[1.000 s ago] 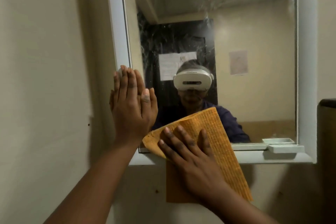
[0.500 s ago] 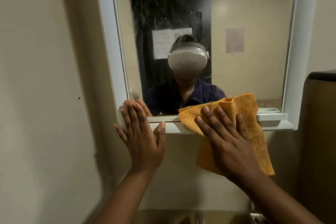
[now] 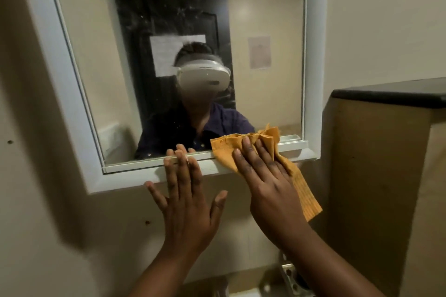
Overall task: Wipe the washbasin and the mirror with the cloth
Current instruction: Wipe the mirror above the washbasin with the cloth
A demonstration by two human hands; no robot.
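The head camera looks at a rectangular wall mirror in a white frame point(image 3: 60, 79), its glass streaked and smeared across the upper part. The right hand point(image 3: 270, 181) lies flat, fingers straight and close together, pressing a ribbed orange-yellow cleaning cloth point(image 3: 226, 152) against the mirror's bottom right, where the glass meets the lower white ledge of the frame point(image 3: 135, 178). The cloth bunches into folds above the fingertips at the glass, and its loose end hangs below the ledge, down past the outer edge of the hand. The left hand point(image 3: 188, 202) is spread open just left of the right, holding nothing; its palm is toward the cream-painted wall point(image 3: 43, 224) under the mirror, and its fingertips reach over the ledge to the lower edge of the glass. The two hands are near each other but apart. To the right of the mirror stands a tan partition with a dark top edge point(image 3: 391, 94). At the bottom of the view a metal fitting point(image 3: 289, 277) shows, too blurred to name; the washbasin itself cannot be made out.
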